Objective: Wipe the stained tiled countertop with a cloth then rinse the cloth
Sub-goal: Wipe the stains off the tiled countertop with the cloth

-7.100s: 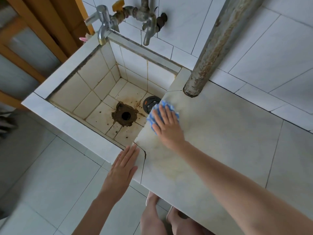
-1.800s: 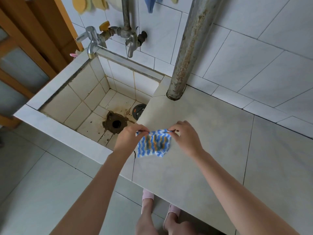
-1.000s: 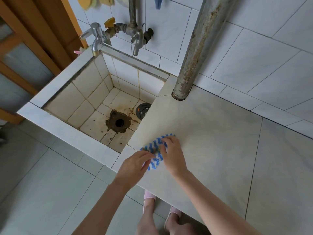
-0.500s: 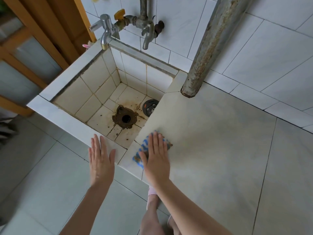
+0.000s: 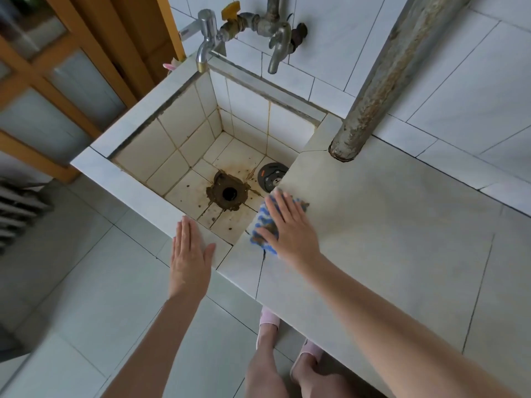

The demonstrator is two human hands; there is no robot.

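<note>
One broad pale tiled worktop fills the right half of my feed, yellowish staining spread across it. The grey tiled floor takes the near left. Far left of the worktop and butted against it sits the square tiled sink, its grout brown and its bottom spattered with dirt. A thick rusty pipe comes down on the far side and meets the worktop at its far left corner.

On to the hands. The right hand lies flat with its fingers straight and together, palm down, pressing the cloth onto the worktop, not gripping it. The left hand is spread flat too, holding nothing, its fingertips over the sink's near rim; I cannot tell whether it touches the tile.

The cloth, blue and white zigzag with brown dirt on it, sits at the worktop's left edge, just beside the sink, mostly covered by the right hand.

Two metal taps, the left tap and the right tap, hang over the sink's far wall. The drain hole is ringed with brown crust in the sink floor, and a dark round disc lies just to its right. Pink slippers show on the floor at the near edge.
</note>
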